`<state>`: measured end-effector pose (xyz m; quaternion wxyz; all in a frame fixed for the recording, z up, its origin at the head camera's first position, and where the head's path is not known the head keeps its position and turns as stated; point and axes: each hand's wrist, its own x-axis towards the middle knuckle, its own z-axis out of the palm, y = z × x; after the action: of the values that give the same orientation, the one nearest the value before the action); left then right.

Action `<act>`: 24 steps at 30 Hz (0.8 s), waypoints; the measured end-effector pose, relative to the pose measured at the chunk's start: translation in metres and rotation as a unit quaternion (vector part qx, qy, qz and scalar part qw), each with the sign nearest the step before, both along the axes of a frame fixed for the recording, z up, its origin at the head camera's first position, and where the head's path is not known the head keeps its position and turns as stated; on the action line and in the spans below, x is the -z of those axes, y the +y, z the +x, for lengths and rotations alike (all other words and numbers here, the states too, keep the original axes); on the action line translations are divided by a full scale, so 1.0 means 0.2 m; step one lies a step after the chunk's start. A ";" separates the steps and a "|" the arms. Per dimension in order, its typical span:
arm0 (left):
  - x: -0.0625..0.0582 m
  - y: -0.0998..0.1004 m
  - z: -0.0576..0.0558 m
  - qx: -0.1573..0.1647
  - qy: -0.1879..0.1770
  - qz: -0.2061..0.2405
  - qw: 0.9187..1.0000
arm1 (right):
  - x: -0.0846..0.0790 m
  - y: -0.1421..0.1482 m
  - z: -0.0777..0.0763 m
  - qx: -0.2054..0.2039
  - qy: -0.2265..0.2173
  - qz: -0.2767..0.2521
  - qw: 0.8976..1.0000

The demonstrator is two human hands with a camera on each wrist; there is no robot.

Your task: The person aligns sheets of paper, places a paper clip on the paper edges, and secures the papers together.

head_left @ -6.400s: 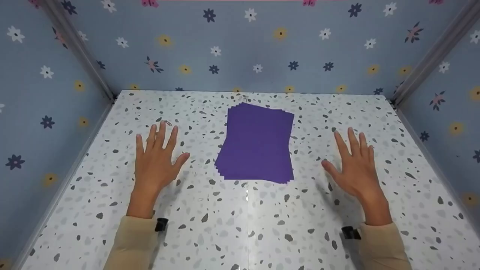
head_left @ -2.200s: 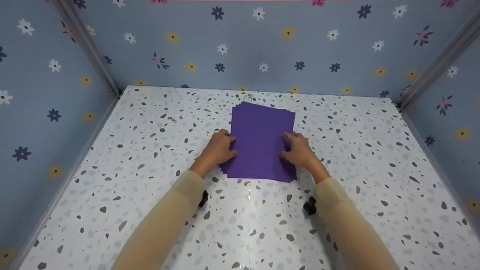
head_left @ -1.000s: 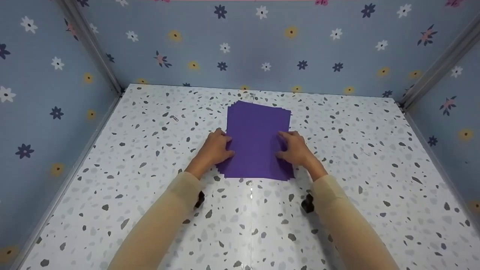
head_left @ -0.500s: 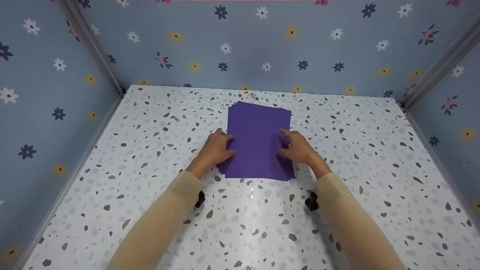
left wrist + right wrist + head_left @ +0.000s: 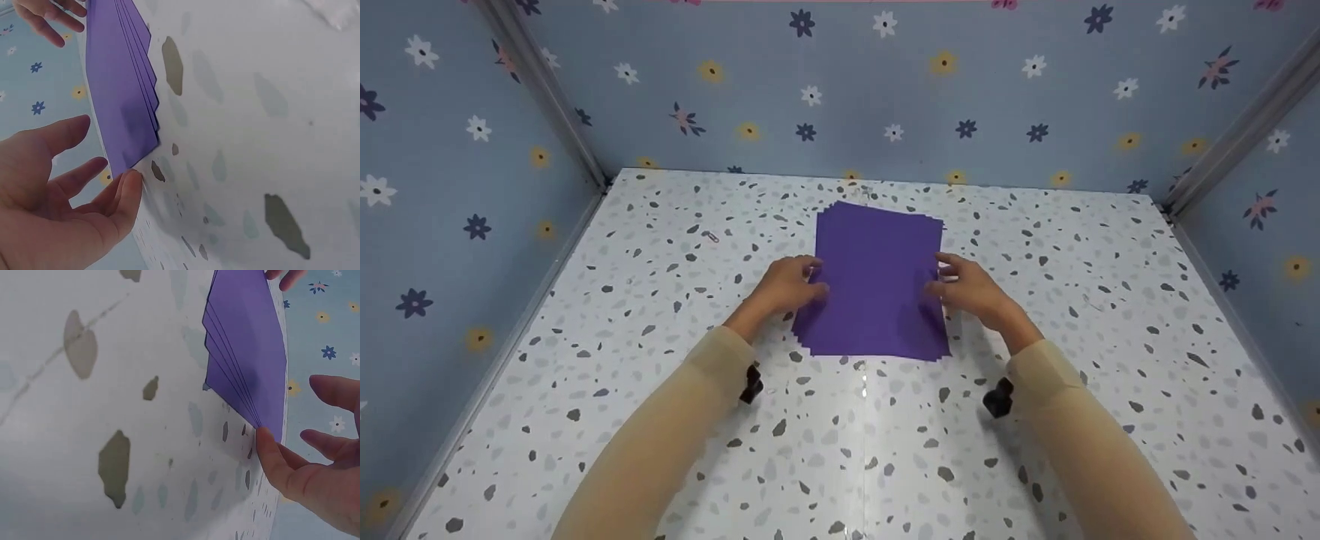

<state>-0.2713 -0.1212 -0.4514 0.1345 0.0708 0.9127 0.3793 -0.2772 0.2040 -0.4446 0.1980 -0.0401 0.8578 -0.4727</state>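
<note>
Sheets of rectangular purple paper [image 5: 877, 281] are lying in a slightly fanned stack on a white tabletop with grey flecks [image 5: 817, 457]. We are holding our left hand [image 5: 785, 285] by the stack's left edge and our right hand [image 5: 976, 292] by its right edge; both grips are hanging loose, thumbs and fingers parting, though we cannot tell whether any fingertips are touching the paper. A small paperclip-shaped object [image 5: 712, 237] is lying beyond our left hand, and a pale-blue flowered wall [image 5: 847, 60] is standing behind.
</note>
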 end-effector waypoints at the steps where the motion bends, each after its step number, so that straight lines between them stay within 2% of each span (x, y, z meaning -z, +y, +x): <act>1: -0.01 0.00 0.00 -0.002 -0.009 0.006 1.000 | -0.01 0.01 0.00 0.005 -0.010 -0.011 1.000; 4: -0.03 -0.01 -0.01 -0.007 -0.038 0.020 0.999 | -0.02 0.03 0.00 0.014 -0.045 -0.051 0.998; 7: -0.05 -0.02 -0.02 -0.017 -0.072 0.040 0.996 | -0.03 0.05 -0.01 0.029 -0.086 -0.100 0.991; 11: -0.07 -0.06 -0.03 -0.045 -0.129 0.094 0.986 | -0.04 0.07 -0.01 0.050 -0.134 -0.157 0.977; 13: -0.08 -0.08 -0.04 -0.060 -0.159 0.136 0.976 | -0.05 0.07 -0.02 0.056 -0.150 -0.178 0.971; 17: -0.08 -0.10 -0.05 -0.083 -0.205 0.216 0.951 | -0.05 0.10 -0.02 0.069 -0.174 -0.221 0.957; 24: -0.07 -0.14 -0.08 -0.114 -0.260 0.312 0.907 | -0.03 0.16 -0.01 0.076 -0.207 -0.274 0.936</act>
<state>-0.2868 -0.1489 -0.4369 0.2944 -0.0963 0.6825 0.6620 -0.2799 0.2351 -0.4378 0.3159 0.0716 0.6355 -0.7009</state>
